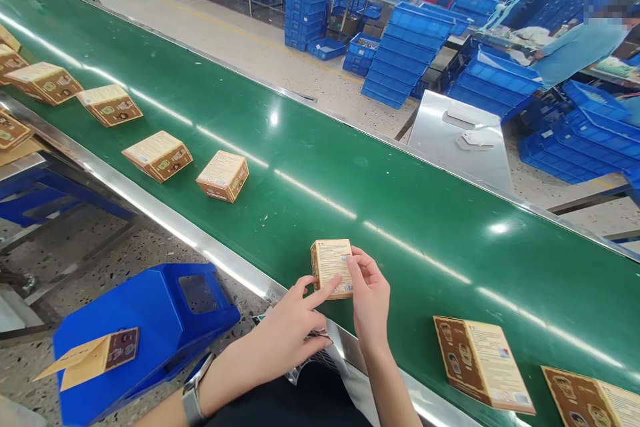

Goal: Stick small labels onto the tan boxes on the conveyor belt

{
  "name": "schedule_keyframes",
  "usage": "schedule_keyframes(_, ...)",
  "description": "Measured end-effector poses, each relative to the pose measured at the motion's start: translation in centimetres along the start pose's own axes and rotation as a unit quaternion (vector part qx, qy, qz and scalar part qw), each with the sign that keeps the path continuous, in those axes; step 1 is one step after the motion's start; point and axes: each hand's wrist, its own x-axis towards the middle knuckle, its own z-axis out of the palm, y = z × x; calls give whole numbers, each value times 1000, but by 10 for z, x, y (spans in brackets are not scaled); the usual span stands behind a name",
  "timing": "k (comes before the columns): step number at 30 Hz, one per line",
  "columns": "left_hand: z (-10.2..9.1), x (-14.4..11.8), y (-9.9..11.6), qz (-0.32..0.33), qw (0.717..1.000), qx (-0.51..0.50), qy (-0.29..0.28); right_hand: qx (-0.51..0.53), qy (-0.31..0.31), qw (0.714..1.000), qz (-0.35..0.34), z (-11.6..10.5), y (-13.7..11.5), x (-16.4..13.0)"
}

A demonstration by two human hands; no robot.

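A small tan and brown printed cardboard box (330, 257) is between my hands, above the near side of the green conveyor belt (400, 213). My right hand (370, 293) grips its right edge, with the thumb on the text face. My left hand (290, 320) holds its left side, with one finger laid across the printed face. A shiny, silvery edge shows beneath the curled fingers of my left hand; what it belongs to I cannot make out.
More such boxes lie along the belt, including one box (225, 173) to the left and another (483, 363) to the right. An opened carton (107, 353) rests on a blue stool (150, 307). Blue crates (407, 53) and a person (580, 47) are beyond the belt.
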Motion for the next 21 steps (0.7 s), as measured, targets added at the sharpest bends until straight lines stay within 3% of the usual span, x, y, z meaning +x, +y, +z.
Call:
schedule_keyframes(8,8,4,10,28,999,20,-11,-178,83,978,-67,-12,-6,2)
schedule_keyframes(14,2,8,10,25,997,-64,36,-250,78,960,-98,-42,-31,9)
schedule_keyframes(16,-5,7,12,-22,988,-138,59,-268,32,952,-145,-51,-45,-6)
schedule_keyframes(19,-14,5,17,-159,955,-241,72,-269,-129,930,-214,-53,-59,-38)
schedule_keyframes(21,-19,3,20,-214,927,-294,85,-276,-191,909,-248,-49,-60,-53)
